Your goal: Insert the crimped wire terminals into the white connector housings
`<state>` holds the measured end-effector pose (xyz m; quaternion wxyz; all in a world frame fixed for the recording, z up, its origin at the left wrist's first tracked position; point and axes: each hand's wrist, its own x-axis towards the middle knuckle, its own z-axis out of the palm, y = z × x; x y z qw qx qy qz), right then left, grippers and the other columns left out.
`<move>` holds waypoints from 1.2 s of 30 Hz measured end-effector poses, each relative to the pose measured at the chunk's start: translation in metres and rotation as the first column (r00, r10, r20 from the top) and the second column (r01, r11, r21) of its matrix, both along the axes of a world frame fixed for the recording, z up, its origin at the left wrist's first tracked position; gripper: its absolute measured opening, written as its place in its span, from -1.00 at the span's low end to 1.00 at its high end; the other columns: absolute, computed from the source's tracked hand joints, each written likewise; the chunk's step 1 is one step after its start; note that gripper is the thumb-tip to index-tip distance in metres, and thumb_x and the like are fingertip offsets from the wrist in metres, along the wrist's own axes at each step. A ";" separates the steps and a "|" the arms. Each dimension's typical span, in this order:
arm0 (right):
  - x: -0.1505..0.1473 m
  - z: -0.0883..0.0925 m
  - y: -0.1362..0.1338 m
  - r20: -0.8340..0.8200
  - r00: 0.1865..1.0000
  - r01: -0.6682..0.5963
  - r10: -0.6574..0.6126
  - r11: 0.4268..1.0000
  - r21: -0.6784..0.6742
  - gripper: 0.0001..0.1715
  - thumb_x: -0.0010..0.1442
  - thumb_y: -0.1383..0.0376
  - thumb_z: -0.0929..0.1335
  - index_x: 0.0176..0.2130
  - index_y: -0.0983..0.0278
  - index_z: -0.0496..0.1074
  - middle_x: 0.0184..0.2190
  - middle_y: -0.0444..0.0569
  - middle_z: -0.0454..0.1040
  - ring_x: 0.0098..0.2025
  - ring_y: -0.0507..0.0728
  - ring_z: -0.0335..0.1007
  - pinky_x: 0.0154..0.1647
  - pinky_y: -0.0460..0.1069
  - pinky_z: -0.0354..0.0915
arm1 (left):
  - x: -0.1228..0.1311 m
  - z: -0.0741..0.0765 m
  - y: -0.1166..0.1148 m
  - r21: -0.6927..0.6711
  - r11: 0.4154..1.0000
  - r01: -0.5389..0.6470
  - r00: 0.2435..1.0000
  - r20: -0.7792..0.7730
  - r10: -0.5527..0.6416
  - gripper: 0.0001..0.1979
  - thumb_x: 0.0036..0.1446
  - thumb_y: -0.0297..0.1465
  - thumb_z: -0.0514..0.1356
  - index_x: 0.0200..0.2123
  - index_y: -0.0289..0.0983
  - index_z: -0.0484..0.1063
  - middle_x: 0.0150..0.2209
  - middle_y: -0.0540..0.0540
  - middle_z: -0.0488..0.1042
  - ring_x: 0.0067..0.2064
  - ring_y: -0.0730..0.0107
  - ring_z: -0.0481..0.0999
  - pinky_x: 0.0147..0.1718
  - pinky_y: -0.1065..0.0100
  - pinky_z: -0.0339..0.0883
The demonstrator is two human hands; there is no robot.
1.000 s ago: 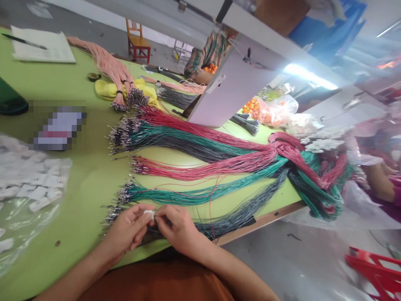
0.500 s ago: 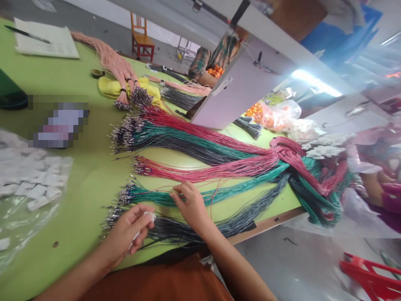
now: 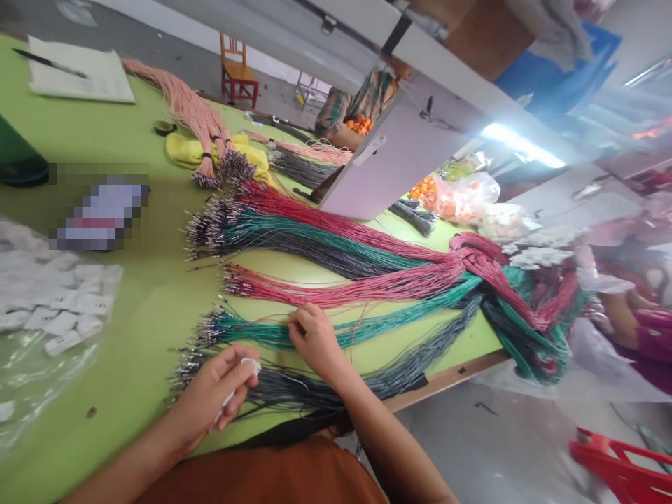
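My left hand is closed around a small white plastic connector, whose end shows past the thumb and forefinger. To its right, my right hand has its fingers curled together over the green wires; what they pinch, if anything, is hidden. A single thin red wire bends across the green bundle beside this hand. Below both hands lie dark grey wires, with metal-tipped ends by my left wrist. Pink-red wires stretch out just beyond my right hand.
A clear bag of white connectors lies at left, near a blurred phone. Thicker wire bundles lie farther back, before an upright white panel. A red plastic stool stands lower right. Other people's arms show at the back and far right.
My right hand's fingers have curled in more tightly, and the hand has shifted very slightly. My left hand stays in place with the white connector. The view has moved slightly.
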<state>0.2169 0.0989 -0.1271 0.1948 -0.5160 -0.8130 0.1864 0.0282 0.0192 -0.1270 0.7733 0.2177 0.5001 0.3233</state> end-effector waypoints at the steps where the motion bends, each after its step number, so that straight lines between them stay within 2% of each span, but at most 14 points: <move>1: -0.001 -0.001 0.000 -0.015 1.000 0.004 -0.004 1.000 0.004 -0.82 0.05 0.52 0.26 -0.48 0.27 0.33 -0.47 -0.08 0.33 -0.39 0.07 0.24 -0.33 -0.07 0.17 | 0.000 0.000 0.000 0.000 1.000 0.002 1.000 -0.002 -0.002 -0.64 -0.02 -0.11 0.21 -0.26 -0.22 0.28 -0.54 0.14 0.35 -0.76 0.73 0.06 -0.86 0.63 -0.07; 4: -0.003 -0.004 0.004 -0.040 0.999 -0.006 0.005 1.000 -0.015 -0.81 0.06 0.52 0.23 -0.47 0.27 0.32 -0.53 -0.13 0.31 -0.47 0.03 0.20 -0.40 -0.09 0.15 | 0.001 -0.001 0.002 0.012 1.000 0.008 1.000 -0.002 -0.008 -0.64 -0.02 -0.10 0.20 -0.25 -0.22 0.28 -0.54 0.14 0.36 -0.76 0.72 0.07 -0.86 0.62 -0.07; 7: -0.005 -0.002 0.011 -0.068 0.998 -0.006 0.005 1.000 -0.001 -0.83 0.11 0.48 0.23 -0.43 0.27 0.34 -0.50 -0.11 0.33 -0.45 0.03 0.23 -0.39 -0.10 0.17 | 0.000 -0.001 0.001 0.019 1.000 0.009 1.000 -0.001 -0.009 -0.64 0.00 -0.10 0.19 -0.24 -0.22 0.28 -0.54 0.13 0.36 -0.76 0.72 0.06 -0.85 0.62 -0.08; 10: -0.005 0.007 0.019 -0.176 0.977 0.140 -0.123 0.986 0.092 -0.89 0.17 0.39 0.26 -0.31 0.28 0.38 -0.42 -0.07 0.37 -0.40 0.04 0.27 -0.36 -0.10 0.20 | 0.000 0.001 0.000 0.023 1.000 0.002 1.000 -0.004 -0.002 -0.64 0.00 -0.11 0.19 -0.24 -0.23 0.28 -0.53 0.12 0.36 -0.76 0.73 0.06 -0.85 0.63 -0.08; 12: -0.003 0.013 0.019 -0.176 0.971 0.177 -0.159 0.980 0.092 -0.91 0.17 0.35 0.29 -0.28 0.28 0.40 -0.44 -0.09 0.37 -0.43 0.03 0.27 -0.37 -0.11 0.20 | -0.001 0.002 0.000 0.026 1.000 0.000 1.000 0.002 0.000 -0.64 0.00 -0.11 0.19 -0.24 -0.23 0.27 -0.52 0.12 0.36 -0.75 0.74 0.06 -0.85 0.63 -0.08; 16: -0.003 0.013 0.006 -0.016 1.000 0.000 -0.002 0.993 -0.119 -0.96 0.12 0.34 0.37 -0.39 0.27 0.44 -0.52 -0.15 0.35 -0.49 -0.01 0.26 -0.43 -0.12 0.16 | -0.001 -0.001 -0.001 0.021 1.000 0.010 1.000 0.003 -0.010 -0.64 0.01 -0.11 0.19 -0.23 -0.22 0.27 -0.52 0.12 0.36 -0.75 0.73 0.06 -0.85 0.63 -0.08; 18: -0.005 0.006 0.000 0.008 1.000 -0.025 0.027 0.985 -0.172 -0.95 0.11 0.36 0.39 -0.41 0.27 0.44 -0.50 -0.14 0.37 -0.47 0.00 0.28 -0.42 -0.12 0.16 | 0.000 -0.003 -0.001 0.020 1.000 0.015 1.000 0.001 -0.015 -0.64 0.02 -0.11 0.18 -0.22 -0.22 0.28 -0.52 0.12 0.36 -0.76 0.72 0.07 -0.85 0.62 -0.08; 22: -0.004 0.004 -0.003 -0.082 0.996 -0.049 0.036 0.986 -0.160 -0.90 0.14 0.40 0.37 -0.43 0.29 0.43 -0.46 -0.11 0.37 -0.40 0.02 0.31 -0.36 -0.10 0.19 | 0.000 -0.004 -0.002 0.021 1.000 0.001 1.000 0.011 -0.001 -0.65 0.01 -0.11 0.19 -0.24 -0.22 0.28 -0.53 0.12 0.36 -0.75 0.72 0.07 -0.85 0.62 -0.07; 25: 0.007 0.019 0.000 -0.190 0.979 -0.100 0.071 0.984 -0.146 -0.87 0.15 0.40 0.36 -0.45 0.28 0.41 -0.47 -0.11 0.35 -0.39 0.03 0.30 -0.36 -0.10 0.20 | 0.000 -0.001 -0.001 0.022 1.000 0.006 1.000 0.007 -0.006 -0.64 0.01 -0.11 0.19 -0.24 -0.23 0.28 -0.54 0.12 0.36 -0.76 0.74 0.05 -0.85 0.63 -0.09; 29: 0.014 0.038 0.001 -0.250 0.965 -0.115 0.084 0.987 -0.111 -0.85 0.19 0.36 0.32 -0.44 0.27 0.39 -0.45 -0.09 0.36 -0.36 0.05 0.31 -0.33 -0.07 0.22 | 0.000 0.000 0.001 0.031 0.999 0.014 1.000 0.007 -0.014 -0.64 0.02 -0.11 0.18 -0.23 -0.23 0.28 -0.53 0.12 0.35 -0.76 0.74 0.05 -0.85 0.63 -0.09; 31: 0.007 0.035 0.000 -0.252 0.962 -0.130 0.102 0.987 -0.096 -0.87 0.20 0.35 0.32 -0.40 0.26 0.41 -0.42 -0.07 0.38 -0.34 0.05 0.33 -0.30 -0.07 0.24 | 0.001 0.000 0.000 0.046 0.999 0.014 1.000 0.008 -0.014 -0.65 0.02 -0.11 0.18 -0.23 -0.23 0.29 -0.51 0.11 0.36 -0.75 0.74 0.06 -0.84 0.63 -0.07; 36: -0.024 0.008 0.004 -0.126 0.983 -0.152 0.134 0.977 -0.152 -0.91 0.15 0.43 0.35 -0.35 0.28 0.45 -0.39 -0.07 0.37 -0.34 0.04 0.36 -0.29 -0.08 0.27 | 0.001 -0.001 -0.002 0.060 0.998 0.024 0.999 -0.029 -0.022 -0.63 -0.01 -0.10 0.19 -0.23 -0.23 0.29 -0.52 0.11 0.36 -0.73 0.71 0.07 -0.85 0.63 -0.05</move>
